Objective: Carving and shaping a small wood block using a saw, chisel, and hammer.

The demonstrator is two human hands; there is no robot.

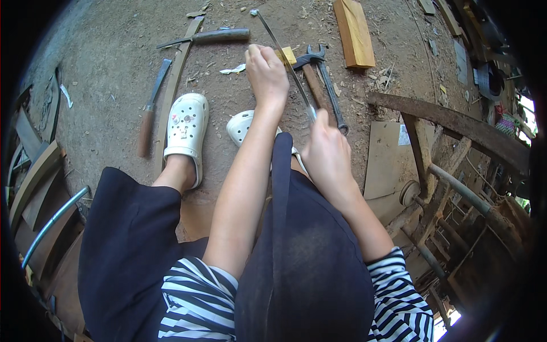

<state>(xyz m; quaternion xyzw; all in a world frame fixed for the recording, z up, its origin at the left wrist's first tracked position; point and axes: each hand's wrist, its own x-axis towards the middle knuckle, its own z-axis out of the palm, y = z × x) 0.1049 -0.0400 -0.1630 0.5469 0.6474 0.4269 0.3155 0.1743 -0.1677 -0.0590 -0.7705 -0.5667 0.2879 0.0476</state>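
Note:
My right hand [329, 151] is wrapped round the near end of a long, thin metal rod-like tool [279, 48], which slants up to the far left; its exact kind is not clear. My left hand [266, 77] is closed in a fist, and a small yellow wood block [289, 56] juts out at its right side. The rod crosses in front of this block. Just right of the block lie a hammer [313, 84] with a wooden handle and a metal wrench [332, 94]. A white scrap [233, 69] shows left of my fist.
On the dirt floor at left lie a chisel [146, 128], a long wood strip [176, 82] and a dark-handled tool [222, 36]. A wooden block [354, 34] lies far right. My white clogs [187, 122] flank the work. A wood-and-metal frame [456, 125] stands at right; curved boards [34, 176] at left.

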